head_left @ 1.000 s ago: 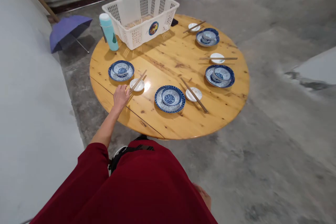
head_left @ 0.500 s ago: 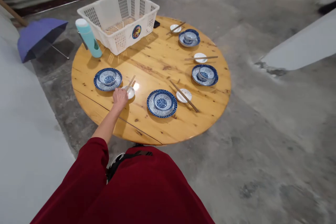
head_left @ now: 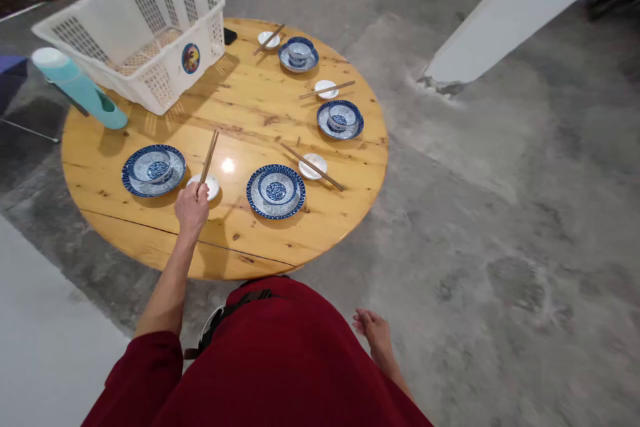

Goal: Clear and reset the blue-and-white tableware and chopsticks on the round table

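My left hand (head_left: 193, 208) is closed on the near ends of a pair of wooden chopsticks (head_left: 209, 157), which point away from me across a small white dish (head_left: 212, 187). The hand partly covers this dish. To its left lies a blue-patterned plate (head_left: 131, 181) bearing a bowl (head_left: 156, 167). Another blue-rimmed plate (head_left: 276, 213) with a bowl (head_left: 275, 188) sits to the right of it. Off the table, beside my body, my right hand (head_left: 375, 335) hangs over the floor with loosely bent fingers, holding nothing.
A white plastic basket (head_left: 173, 77) and a turquoise bottle (head_left: 83, 90) stand at the table's left back, with a dark phone (head_left: 230, 36) behind. More plates, bowls, white dishes (head_left: 313, 167) and chopsticks line the right side of the round wooden table (head_left: 240, 127). A white pillar (head_left: 495, 20) rises beyond.
My view has swung, so the table sits further left. The chopsticks in my left hand have turned and now lie close together. My right hand has come into view.
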Motion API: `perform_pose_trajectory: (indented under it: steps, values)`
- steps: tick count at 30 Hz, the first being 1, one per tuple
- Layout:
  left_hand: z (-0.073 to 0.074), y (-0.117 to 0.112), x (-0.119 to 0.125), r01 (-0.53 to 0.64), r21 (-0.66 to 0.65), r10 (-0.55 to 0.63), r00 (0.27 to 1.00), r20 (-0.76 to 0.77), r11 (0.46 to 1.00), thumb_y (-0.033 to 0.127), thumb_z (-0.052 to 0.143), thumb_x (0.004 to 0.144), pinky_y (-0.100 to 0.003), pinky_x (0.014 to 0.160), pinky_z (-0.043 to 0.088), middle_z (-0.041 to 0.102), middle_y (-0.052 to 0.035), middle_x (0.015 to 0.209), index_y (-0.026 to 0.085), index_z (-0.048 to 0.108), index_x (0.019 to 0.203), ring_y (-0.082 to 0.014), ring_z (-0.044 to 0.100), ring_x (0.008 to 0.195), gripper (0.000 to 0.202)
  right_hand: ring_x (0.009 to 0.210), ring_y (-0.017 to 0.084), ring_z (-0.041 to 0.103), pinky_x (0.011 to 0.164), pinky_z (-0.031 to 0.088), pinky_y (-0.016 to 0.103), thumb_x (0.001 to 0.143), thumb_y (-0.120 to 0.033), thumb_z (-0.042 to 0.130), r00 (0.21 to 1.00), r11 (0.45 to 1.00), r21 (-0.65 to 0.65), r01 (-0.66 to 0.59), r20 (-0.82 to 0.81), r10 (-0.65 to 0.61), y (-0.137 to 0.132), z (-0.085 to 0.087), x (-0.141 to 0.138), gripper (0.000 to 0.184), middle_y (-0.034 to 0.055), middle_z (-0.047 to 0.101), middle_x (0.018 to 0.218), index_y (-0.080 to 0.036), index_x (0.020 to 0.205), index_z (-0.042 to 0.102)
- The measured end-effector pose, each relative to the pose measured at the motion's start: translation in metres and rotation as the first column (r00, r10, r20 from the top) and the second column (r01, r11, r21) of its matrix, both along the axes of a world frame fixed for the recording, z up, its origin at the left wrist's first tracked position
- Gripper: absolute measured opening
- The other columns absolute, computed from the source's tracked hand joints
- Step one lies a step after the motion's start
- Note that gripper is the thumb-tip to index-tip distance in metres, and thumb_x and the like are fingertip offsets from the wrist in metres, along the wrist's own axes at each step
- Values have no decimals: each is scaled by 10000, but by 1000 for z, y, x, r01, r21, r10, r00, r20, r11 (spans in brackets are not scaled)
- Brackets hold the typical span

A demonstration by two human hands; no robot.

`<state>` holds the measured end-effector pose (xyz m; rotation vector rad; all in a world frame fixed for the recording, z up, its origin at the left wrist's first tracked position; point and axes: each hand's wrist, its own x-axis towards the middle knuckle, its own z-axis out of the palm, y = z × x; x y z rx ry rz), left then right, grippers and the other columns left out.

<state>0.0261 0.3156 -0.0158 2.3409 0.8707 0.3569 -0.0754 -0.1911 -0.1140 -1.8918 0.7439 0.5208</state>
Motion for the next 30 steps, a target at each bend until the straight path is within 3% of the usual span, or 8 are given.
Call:
perform_pose_trajectory:
  steps: [5,8,11,14,18,23,27,30]
  values:
    - [1,-48,1,163,-267,-137,984,114,950,387,410,970,-286,742,515,680,-40,817,180,600,880,-149,625,750,295,702,239,699,681,574,366,646,-618,577,982,995,-77,-58,177,71,15,5,67,510,102,735,777,-162,844,691]
    - [-5,-83,2,254,-493,-174,964,202,832,467,459,937,-236,628,511,656,-24,765,177,591,839,-118,599,648,333,814,257,695,804,556,406,779,-584,477,885,942,-259,-215,356,300,30,21,117,517,132,746,890,-153,950,704]
    - [-10,-117,4,259,-709,-93,960,265,655,525,590,863,-207,544,460,639,-8,722,171,602,816,-96,550,579,357,898,264,671,884,520,423,891,-495,400,709,823,-475,-311,462,534,47,34,170,494,160,732,994,-137,1039,706]
    - [-10,-146,8,220,-794,4,963,270,566,537,647,829,-187,495,396,627,4,701,165,606,818,-74,501,533,374,1025,285,640,948,489,425,947,-410,400,553,705,-615,-354,470,688,69,42,225,444,176,711,1085,-121,1133,680]
    - [-6,-178,23,163,-829,127,955,269,535,518,659,838,-175,454,316,596,19,684,160,608,828,-53,432,494,361,1178,311,575,1001,448,416,991,-366,472,425,483,-743,-464,291,857,101,48,285,412,191,673,1216,-105,1278,609]
    - [-3,-223,51,31,-860,303,929,212,509,526,676,827,-172,421,252,580,22,698,157,612,843,-42,381,478,375,1175,315,591,894,482,372,1022,-419,503,300,190,-749,-635,-13,954,124,57,327,410,195,655,1243,-117,1291,571]
    - [-8,-263,79,-59,-871,430,884,181,487,551,682,814,-175,406,214,567,20,698,151,625,855,-37,351,466,406,1100,312,650,808,485,352,1039,-421,477,159,43,-695,-717,-103,982,124,54,347,348,193,672,1193,-137,1217,571]
    - [-14,-287,100,-103,-888,509,846,159,448,545,692,812,-178,400,181,568,19,699,147,631,877,-30,325,449,408,1006,295,694,796,466,342,1064,-372,410,84,-14,-632,-775,-125,989,119,45,359,307,193,708,1096,-137,1186,565]
